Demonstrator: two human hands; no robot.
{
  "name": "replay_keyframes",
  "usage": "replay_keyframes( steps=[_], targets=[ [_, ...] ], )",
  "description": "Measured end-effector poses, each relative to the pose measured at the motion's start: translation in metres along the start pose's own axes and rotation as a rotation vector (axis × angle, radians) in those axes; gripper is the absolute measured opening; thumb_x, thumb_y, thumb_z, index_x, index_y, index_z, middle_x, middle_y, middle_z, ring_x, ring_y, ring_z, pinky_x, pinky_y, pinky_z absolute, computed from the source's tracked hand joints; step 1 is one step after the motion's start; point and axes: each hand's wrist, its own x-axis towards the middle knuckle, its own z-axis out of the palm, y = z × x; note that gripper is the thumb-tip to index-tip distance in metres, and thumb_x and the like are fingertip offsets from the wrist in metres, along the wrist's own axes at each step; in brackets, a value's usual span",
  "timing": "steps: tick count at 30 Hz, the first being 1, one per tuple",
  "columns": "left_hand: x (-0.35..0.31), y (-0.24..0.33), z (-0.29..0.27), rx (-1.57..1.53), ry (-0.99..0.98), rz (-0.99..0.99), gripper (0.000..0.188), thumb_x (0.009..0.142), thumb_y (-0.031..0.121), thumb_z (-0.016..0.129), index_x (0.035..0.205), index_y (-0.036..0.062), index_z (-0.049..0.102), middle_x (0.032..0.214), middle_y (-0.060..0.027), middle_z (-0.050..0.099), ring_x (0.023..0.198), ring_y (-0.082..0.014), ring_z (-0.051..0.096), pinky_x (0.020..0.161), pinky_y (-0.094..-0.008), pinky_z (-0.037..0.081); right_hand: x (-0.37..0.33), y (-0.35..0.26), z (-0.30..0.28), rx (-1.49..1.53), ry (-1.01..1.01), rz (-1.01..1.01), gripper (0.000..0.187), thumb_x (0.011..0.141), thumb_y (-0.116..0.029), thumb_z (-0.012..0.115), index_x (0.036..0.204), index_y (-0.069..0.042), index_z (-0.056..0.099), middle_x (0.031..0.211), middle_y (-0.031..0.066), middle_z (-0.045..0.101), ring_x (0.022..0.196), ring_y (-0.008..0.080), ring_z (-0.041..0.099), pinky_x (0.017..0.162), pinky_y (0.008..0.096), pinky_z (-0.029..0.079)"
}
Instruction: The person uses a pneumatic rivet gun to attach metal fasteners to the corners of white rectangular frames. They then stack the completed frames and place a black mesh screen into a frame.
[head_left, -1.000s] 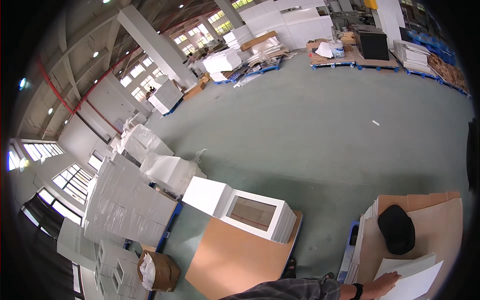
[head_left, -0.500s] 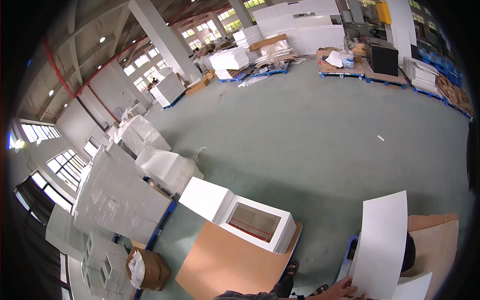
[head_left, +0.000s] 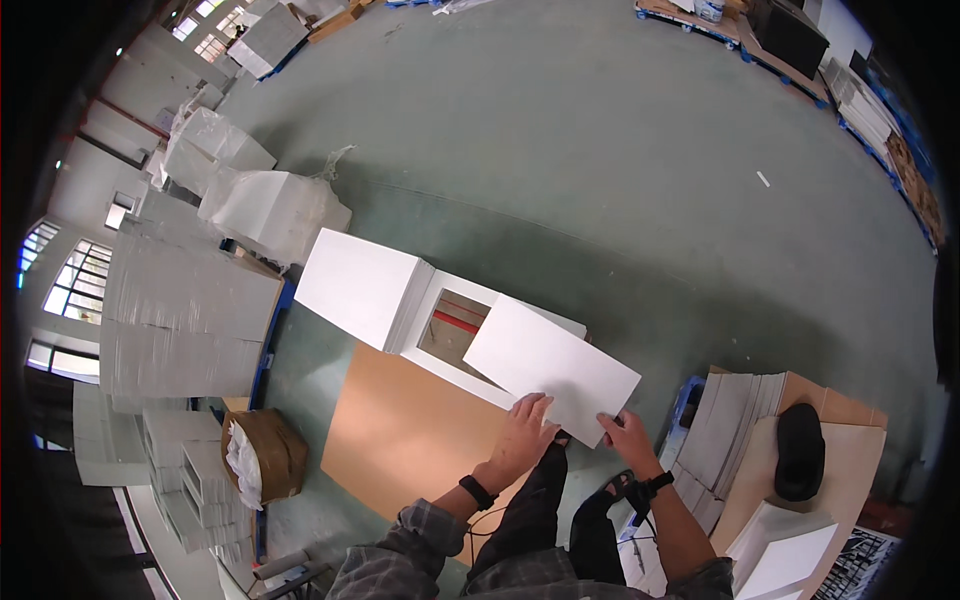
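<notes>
A flat white panel is held tilted over the right end of a stack of white frames. My right hand grips the panel's near right corner. At its near left edge, my left hand has its fingers curled against the board. The top frame surrounds a mirror-like pane that reflects red pipes; the panel covers part of it. Beside the frames, to the left, is a stack of plain white panels. Both stacks sit along the far side of a brown board.
At my right, a cardboard-lined stack holds more white boards and a black rounded object. On the left are a brown carton, wrapped white panels and plastic-covered pieces. Loaded pallets line the far right.
The white panel has moved left from the stack at my right to above the frames and now lies nearly flat. Both hands are now on it. The view has tilted down.
</notes>
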Motion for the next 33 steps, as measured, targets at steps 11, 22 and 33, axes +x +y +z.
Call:
replay_keyframes(
  steps=[11, 22, 33],
  targets=[
    [0.05, -0.171, 0.034, 0.254, -0.152, -0.244, 0.088, 0.086, 0.039, 0.078, 0.157, 0.009, 0.034, 0.162, -0.0259, 0.026, 0.149, -0.0512, 0.021, 0.118, -0.063, 0.027, 0.119, 0.013, 0.093, -0.095, -0.074, 0.051, 0.036, 0.095, -0.029, 0.07, 0.097, 0.006, 0.064, 0.071, 0.0079, 0.065, 0.057, 0.0139, 0.062, 0.052, 0.0325, 0.051],
    [0.051, -0.208, 0.042, 0.362, -0.08, -0.339, 0.096, 0.079, 0.035, 0.084, 0.155, 0.0028, 0.034, 0.159, -0.028, 0.026, 0.14, -0.0516, 0.031, 0.112, -0.0597, 0.035, 0.079, 0.053, 0.077, -0.062, 0.148, -0.01, 0.039, 0.096, -0.023, 0.069, 0.125, 0.003, 0.062, 0.104, 0.0167, 0.073, 0.082, 0.023, 0.073, 0.072, 0.0348, 0.058],
    [0.059, -0.212, 0.043, 0.354, -0.108, -0.368, 0.098, 0.075, 0.028, 0.084, 0.152, -0.0042, 0.032, 0.158, -0.0321, 0.022, 0.135, -0.0503, 0.033, 0.109, -0.0571, 0.041, -0.07, 0.144, -0.019, 0.016, 0.228, 0.401, 0.037, 0.101, -0.031, 0.06, 0.119, 0.001, 0.066, 0.1, 0.007, 0.07, 0.079, 0.014, 0.069, 0.073, 0.0275, 0.058]
  ],
)
